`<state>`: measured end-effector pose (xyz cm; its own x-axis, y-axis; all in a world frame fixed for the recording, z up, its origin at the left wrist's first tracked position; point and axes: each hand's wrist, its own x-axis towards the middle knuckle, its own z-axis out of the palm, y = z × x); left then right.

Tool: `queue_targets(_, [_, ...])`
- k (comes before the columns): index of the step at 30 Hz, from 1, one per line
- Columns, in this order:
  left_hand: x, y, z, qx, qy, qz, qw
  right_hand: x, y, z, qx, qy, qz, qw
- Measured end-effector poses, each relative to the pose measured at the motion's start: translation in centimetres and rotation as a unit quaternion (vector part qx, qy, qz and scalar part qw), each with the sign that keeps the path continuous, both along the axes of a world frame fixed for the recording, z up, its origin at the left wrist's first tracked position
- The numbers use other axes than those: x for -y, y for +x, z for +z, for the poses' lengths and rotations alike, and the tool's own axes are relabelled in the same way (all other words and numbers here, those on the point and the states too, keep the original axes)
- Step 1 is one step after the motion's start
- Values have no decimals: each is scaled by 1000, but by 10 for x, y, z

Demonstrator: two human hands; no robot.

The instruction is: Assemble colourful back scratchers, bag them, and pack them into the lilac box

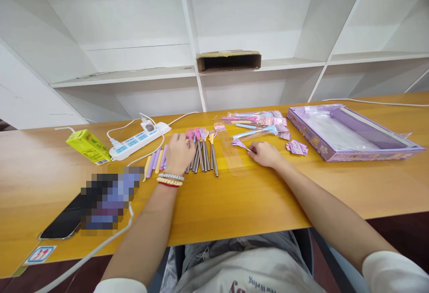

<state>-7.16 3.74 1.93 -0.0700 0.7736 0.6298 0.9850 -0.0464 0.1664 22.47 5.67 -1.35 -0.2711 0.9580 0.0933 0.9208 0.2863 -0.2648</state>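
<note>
My left hand [179, 153] is palm down with curled fingers over the near side of a row of back scratchers. What its fingertips grip is hidden. Pink, purple and yellow claw heads with metal rods [203, 156] lie just right of it. Yellow and purple handle sleeves [154, 162] lie to its left, partly under the hand. My right hand [264, 153] pinches the metal rod of a back scratcher [238, 143], whose purple claw head points left. Between the hands a clear plastic bag [231, 154] lies flat, the scratcher's head at its right edge.
Bagged back scratchers [258, 121] lie behind my right hand, with printed cards [296, 147] beside them. A purple box [348, 155] stands at right. At left are a power strip [140, 141], a yellow drink carton [87, 146], a phone [63, 217] and cables. White shelves hold a cardboard box [229, 54].
</note>
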Motion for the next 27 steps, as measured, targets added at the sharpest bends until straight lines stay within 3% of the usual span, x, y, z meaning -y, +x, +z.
queue_targets(5, [13,42,-10,-46,-35,-192,980,-2,1,1,-101,-3,-4,995])
queue_targets(8, [18,50,-12,-53,-70,-239,967,1,0,7,-255,-38,28,966])
queue_targets(11, [20,50,-9,-24,-78,-247,966,8,-3,14,-361,-150,94,916])
queue_targets(15, [21,48,-6,1,-90,-284,954,18,-8,17,-362,-267,190,872])
queue_targets(19, [20,48,-8,0,-106,-312,944,22,-12,15,-340,-282,236,865])
queue_targets(27, [11,41,-12,85,-24,-232,969,18,-9,16,-355,-293,213,862])
